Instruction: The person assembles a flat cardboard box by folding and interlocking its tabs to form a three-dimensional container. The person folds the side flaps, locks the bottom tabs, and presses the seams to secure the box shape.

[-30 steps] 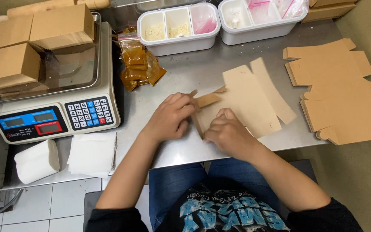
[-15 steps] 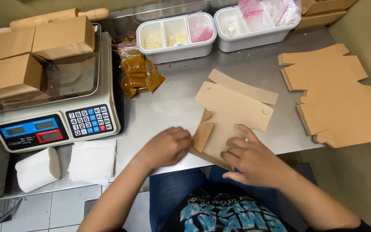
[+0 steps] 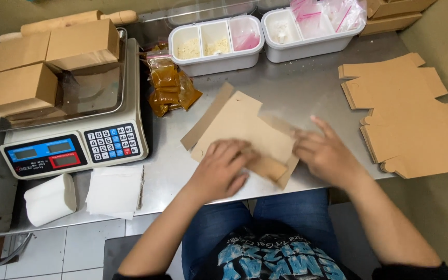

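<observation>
A flat brown cardboard piece (image 3: 239,129) lay on the shiny metal table (image 3: 307,83), near the person. The left hand (image 3: 221,171) pressed down on its near edge with fingers curled, maybe pinching a flap. The right hand (image 3: 327,153) touched its right side, fingers spread out. A stack of flat cardboard (image 3: 405,114) lay to the right. A scale (image 3: 73,145) sat on the left.

Brown cardboard boxes (image 3: 47,65) sit on the scale, above its blue display panel (image 3: 45,154). Amber sachets (image 3: 169,85) lie beside it.
</observation>
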